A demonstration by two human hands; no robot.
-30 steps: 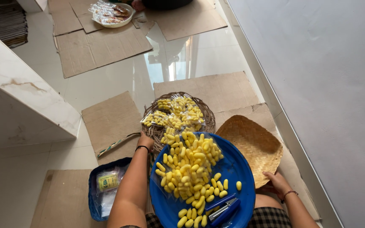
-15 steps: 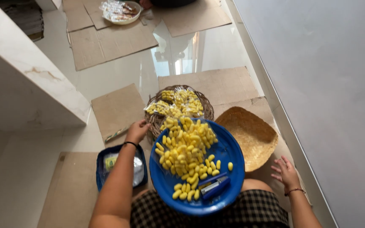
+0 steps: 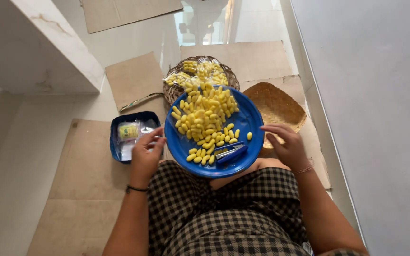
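While resting on the lap above checked fabric (image 3: 214, 213), blue round plate (image 3: 214, 130) flanked by both hands, neither clamped on anything; left hand (image 3: 145, 154) just beside the plate's left rim, fingers curled loosely toward the small blue tray (image 3: 134, 135), grip apart as far as can be seen, touching of the tray's edge impossible to tell; right hand (image 3: 285, 144) at the plate's right rim, fingers spread and open, grip apart, fingertips close to or just brushing the rim. On the plate, a heap of small yellow oblong pieces (image 3: 205, 118), thick toward the far side and thinning toward the near side, with a blue stapler (image 3: 231, 152) lying at the near edge. In the small blue tray, a yellow-labelled packet and clear plastic bags. Beyond the plate, a round wicker basket (image 3: 200, 76) holding clear bags of the same yellow pieces, partly overlapped by the plate's far rim. To the right, an empty-looking woven bamboo tray (image 3: 281, 106), partly behind the right hand. Underneath all, flattened cardboard sheets (image 3: 91, 175) spread over a pale glossy floor, white wall at right
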